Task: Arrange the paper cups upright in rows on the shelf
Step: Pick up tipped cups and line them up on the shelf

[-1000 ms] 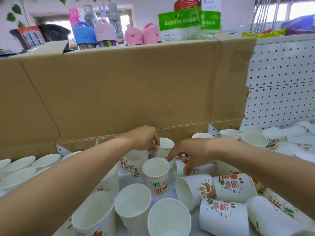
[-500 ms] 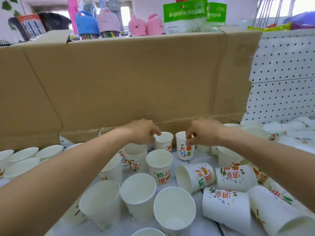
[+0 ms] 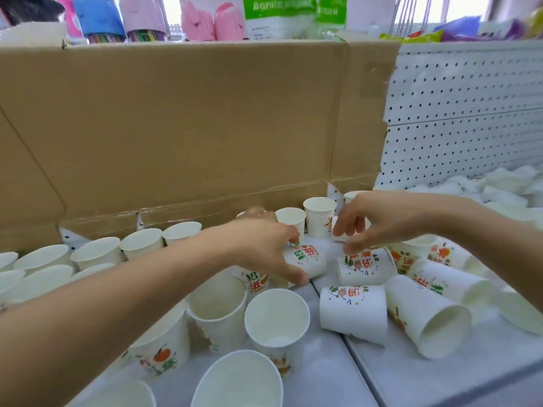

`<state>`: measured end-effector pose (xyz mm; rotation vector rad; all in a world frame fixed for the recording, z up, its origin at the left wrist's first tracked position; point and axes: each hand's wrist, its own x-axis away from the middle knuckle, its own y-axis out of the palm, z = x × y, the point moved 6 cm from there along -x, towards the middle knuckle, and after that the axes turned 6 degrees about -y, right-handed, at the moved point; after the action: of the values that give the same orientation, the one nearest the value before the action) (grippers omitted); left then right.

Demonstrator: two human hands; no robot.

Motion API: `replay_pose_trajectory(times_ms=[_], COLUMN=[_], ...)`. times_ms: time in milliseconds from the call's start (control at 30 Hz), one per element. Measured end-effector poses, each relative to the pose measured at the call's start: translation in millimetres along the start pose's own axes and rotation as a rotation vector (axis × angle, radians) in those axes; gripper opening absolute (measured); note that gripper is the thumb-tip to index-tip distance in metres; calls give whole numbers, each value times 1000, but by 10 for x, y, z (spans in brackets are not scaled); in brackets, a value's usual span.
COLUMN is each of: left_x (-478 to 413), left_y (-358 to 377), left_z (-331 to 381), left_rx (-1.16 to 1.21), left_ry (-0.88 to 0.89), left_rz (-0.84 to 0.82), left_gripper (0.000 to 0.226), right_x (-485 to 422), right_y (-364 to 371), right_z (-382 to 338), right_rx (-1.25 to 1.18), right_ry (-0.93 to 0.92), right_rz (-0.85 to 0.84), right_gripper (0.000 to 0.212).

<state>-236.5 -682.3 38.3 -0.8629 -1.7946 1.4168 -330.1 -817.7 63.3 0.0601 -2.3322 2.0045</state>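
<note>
White paper cups with red and green print cover the grey shelf. Upright ones stand in a back row and at the left, with more in front. Several lie on their sides at the right. My left hand wraps around a lying cup, thumb below and fingers over it. My right hand hovers with spread fingers over another lying cup, its thumb touching the top edge.
A tall cardboard sheet walls off the back of the shelf, beside a white pegboard panel on the right. A heap of white cups fills the far right. Coloured goods stand above the cardboard.
Both hands have left the upright cups in the back row and dropped toward me onto lying cups. The left hand has closed around one.
</note>
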Motion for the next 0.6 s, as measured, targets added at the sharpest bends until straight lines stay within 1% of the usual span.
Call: replay_pose_trajectory(times_ms=[100,167,233,333,467,533,600], left_x=[-31,-47,-70,-119,-133,-116,-97], left_y=[51,59,76,115,33,-32,-87], left_z=[59,100,96,65,118,114,81], left_rx=[-56,-65,-35,36,144,221,274], left_ry=[-4,13,10,-14,28,44,50], left_rz=[-48,-35,-24,-40,76,123,139], left_gripper=[77,74,73,70,59,62,66], right_x=[193,290,355,378,332,294,253], right_y=[-5,-8,39,192,294,314,337], right_z=[28,62,103,161,171,148,143], right_rx=[29,22,15,61,84,99,115], right_ry=[38,72,117,181,197,196,210], right_rz=[47,73,45,-50,-90,-108,-146], right_gripper=[38,39,42,42,42,40,47])
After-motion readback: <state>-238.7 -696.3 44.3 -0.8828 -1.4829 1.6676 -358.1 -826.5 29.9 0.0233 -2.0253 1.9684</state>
